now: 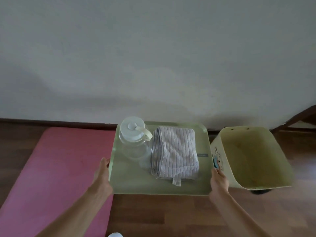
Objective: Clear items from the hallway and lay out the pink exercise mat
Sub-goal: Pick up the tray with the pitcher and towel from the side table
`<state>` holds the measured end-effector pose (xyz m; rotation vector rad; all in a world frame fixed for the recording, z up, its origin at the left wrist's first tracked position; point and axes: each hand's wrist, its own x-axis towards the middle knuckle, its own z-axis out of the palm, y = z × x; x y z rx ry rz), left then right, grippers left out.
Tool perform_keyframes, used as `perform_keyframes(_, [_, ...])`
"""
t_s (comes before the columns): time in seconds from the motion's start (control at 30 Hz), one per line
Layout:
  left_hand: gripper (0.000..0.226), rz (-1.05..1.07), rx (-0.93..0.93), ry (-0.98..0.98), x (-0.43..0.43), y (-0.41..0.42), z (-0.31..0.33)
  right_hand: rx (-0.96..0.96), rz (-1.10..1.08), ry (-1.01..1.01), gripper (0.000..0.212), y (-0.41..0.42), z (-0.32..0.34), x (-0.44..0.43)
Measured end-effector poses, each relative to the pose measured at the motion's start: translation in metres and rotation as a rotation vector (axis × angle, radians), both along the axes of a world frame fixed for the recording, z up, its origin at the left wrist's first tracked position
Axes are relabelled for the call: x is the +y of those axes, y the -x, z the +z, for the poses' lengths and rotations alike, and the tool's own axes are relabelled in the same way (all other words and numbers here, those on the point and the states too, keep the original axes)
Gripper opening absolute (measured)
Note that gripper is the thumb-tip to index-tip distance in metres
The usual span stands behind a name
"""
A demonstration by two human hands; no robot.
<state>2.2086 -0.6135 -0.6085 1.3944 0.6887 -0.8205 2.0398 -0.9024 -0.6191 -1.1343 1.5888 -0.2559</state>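
Observation:
A pale green tray (136,183) is held level above the wooden floor, near the wall. On it stand a clear jug with a white lid (134,139) and a folded grey ribbed towel (176,153). My left hand (102,173) grips the tray's left edge. My right hand (218,180) grips its right edge. The pink exercise mat (59,171) lies flat on the floor to the left, its right edge partly under the tray.
A cream bin (253,159) with a cartoon print stands open right of the tray, close to my right hand. A white wall with a dark skirting board (51,123) runs behind. A dark wooden frame (297,117) shows at far right.

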Motion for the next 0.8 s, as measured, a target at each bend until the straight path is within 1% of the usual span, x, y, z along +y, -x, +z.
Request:
perform_keyframes(0.07, [0.053, 0.039, 0.004, 0.015, -0.005, -0.006, -0.044, 0.020, -0.003, 0.000, 0.022, -0.004, -0.045, -0.005])
perform_keyframes(0.1, [0.053, 0.061, 0.002, 0.028, -0.009, -0.010, -0.077, 0.022, -0.008, 0.001, 0.024, -0.007, -0.078, -0.007])
perform_keyframes(0.23, [0.052, 0.067, -0.006, -0.014, -0.020, -0.020, -0.162, 0.052, 0.012, 0.030, 0.031, -0.019, -0.164, -0.015])
perform_keyframes(0.37, [0.051, 0.112, 0.012, -0.057, -0.032, -0.037, -0.235, 0.066, 0.014, 0.038, 0.029, -0.036, -0.238, -0.024])
perform_keyframes(0.5, [0.052, 0.130, -0.037, -0.114, -0.047, -0.054, -0.282, 0.111, 0.049, 0.058, 0.032, -0.057, -0.294, -0.034])
perform_keyframes(0.57, [0.047, 0.146, -0.063, -0.145, -0.053, -0.061, -0.301, 0.123, 0.060, 0.066, 0.033, -0.065, -0.319, -0.037])
perform_keyframes(0.63, [0.044, 0.176, -0.067, -0.136, -0.056, -0.067, -0.316, 0.158, 0.076, 0.072, 0.032, -0.071, -0.337, -0.037])
perform_keyframes(0.73, [0.047, 0.190, -0.051, -0.139, -0.060, -0.073, -0.338, 0.180, -0.003, 0.087, 0.032, -0.079, -0.360, -0.036])
perform_keyframes(0.8, [0.049, 0.201, -0.045, -0.136, -0.063, -0.076, -0.348, 0.188, -0.001, 0.100, 0.033, -0.085, -0.370, -0.038])
